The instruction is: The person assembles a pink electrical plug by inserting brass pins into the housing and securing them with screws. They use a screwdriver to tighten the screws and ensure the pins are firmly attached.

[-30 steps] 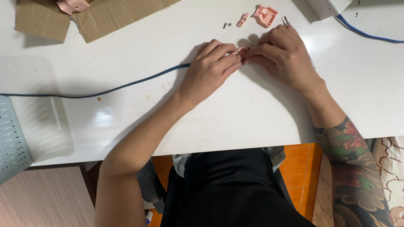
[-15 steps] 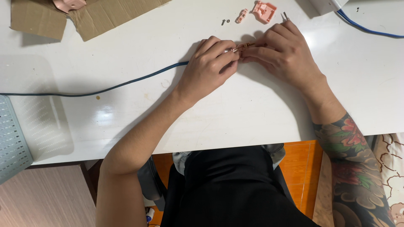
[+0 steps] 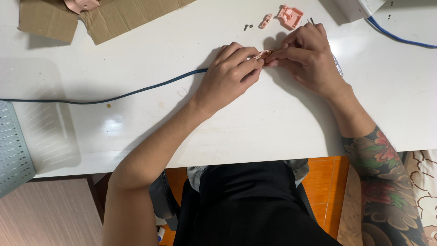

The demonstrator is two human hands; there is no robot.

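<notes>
My left hand and my right hand meet fingertip to fingertip over the white table. Between them they pinch a small pink plastic part at the end of a dark blue cable. The cable runs left from under my left hand across the table. My right hand also holds a thin tool whose clear handle shows past the heel of the hand. Just beyond my right hand lie a pink plastic housing, a smaller pink piece and two tiny screws.
Torn brown cardboard lies at the far left with a pink piece on it. A grey perforated basket hangs at the left edge. A white box with a blue cable stands far right.
Both hands have shifted slightly away from me together, still joined on the pink part. The fingers have adjusted their pinch a little.
</notes>
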